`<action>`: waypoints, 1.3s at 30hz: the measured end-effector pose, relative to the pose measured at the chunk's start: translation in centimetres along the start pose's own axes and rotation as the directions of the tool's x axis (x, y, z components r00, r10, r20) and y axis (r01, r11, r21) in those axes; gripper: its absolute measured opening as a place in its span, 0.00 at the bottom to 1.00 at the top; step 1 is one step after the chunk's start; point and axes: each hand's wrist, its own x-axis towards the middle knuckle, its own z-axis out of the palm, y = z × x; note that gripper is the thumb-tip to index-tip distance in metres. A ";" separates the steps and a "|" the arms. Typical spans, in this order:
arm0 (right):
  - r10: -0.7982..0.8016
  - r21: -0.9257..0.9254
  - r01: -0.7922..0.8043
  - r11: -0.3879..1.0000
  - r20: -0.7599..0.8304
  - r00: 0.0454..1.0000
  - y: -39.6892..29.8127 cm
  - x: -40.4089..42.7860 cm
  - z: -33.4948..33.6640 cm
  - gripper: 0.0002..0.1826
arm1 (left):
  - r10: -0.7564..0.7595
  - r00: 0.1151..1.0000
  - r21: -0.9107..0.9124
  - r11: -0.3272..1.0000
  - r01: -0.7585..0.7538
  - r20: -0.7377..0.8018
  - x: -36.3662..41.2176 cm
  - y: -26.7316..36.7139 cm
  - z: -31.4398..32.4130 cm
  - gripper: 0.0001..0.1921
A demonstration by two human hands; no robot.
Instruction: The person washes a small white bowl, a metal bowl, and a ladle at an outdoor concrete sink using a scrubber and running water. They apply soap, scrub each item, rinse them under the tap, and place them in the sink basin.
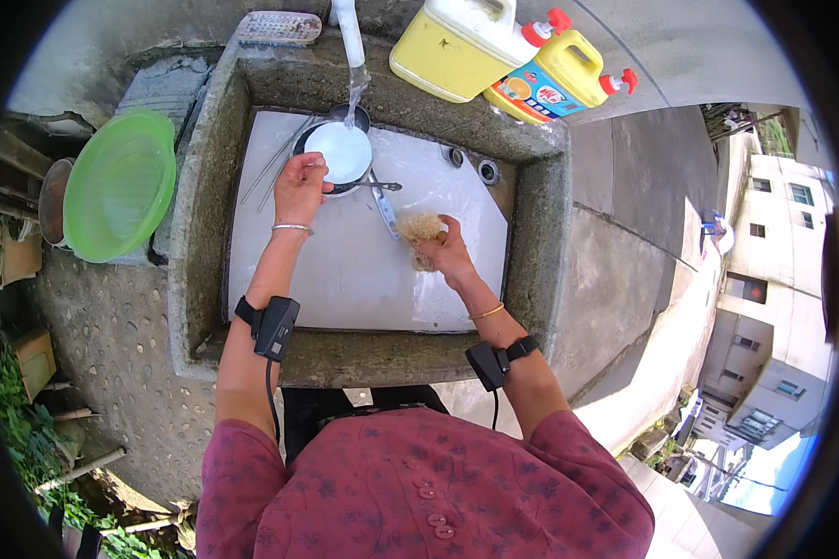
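My left hand (pixel 300 187) grips the left rim of a pale, round dish (pixel 342 157). Water from a white pipe (pixel 349 33) pours onto its far edge. Beneath the dish shows a dark pan (pixel 299 143), mostly covered by it. My right hand (pixel 449 255) holds a tan loofah scrubber (pixel 419 227) low over the basin's pale slab (pixel 349 279). Between my hands lie a dark utensil handle (pixel 388 186) and a light blue handle with holes (pixel 384 208); what the handles belong to is hidden.
A rough concrete sink (pixel 199 209) surrounds the slab. Thin metal rods (pixel 273 164) lie at its left, small metal cups (pixel 488 172) at right. Yellow jugs (pixel 454 52) and a scrub brush (pixel 280 28) sit on the far rim. A green plastic basin (pixel 122 185) leans at left.
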 end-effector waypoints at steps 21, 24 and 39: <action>-0.270 0.463 0.389 0.796 -0.302 0.914 -28.9 -2.6 -1.9 0.15 | 0.397 0.317 0.441 -0.276 -0.854 0.861 1.4 29.2 17.5 0.37; -0.227 0.558 0.332 0.761 -0.252 0.941 -28.5 -1.8 -2.0 0.15 | 0.330 0.343 0.433 -0.257 -0.864 0.879 1.7 29.1 17.6 0.38; -0.185 0.609 0.262 0.749 -0.187 0.965 -28.3 -1.7 -1.9 0.14 | 0.356 0.362 0.451 -0.209 -0.868 0.861 2.1 28.3 17.7 0.41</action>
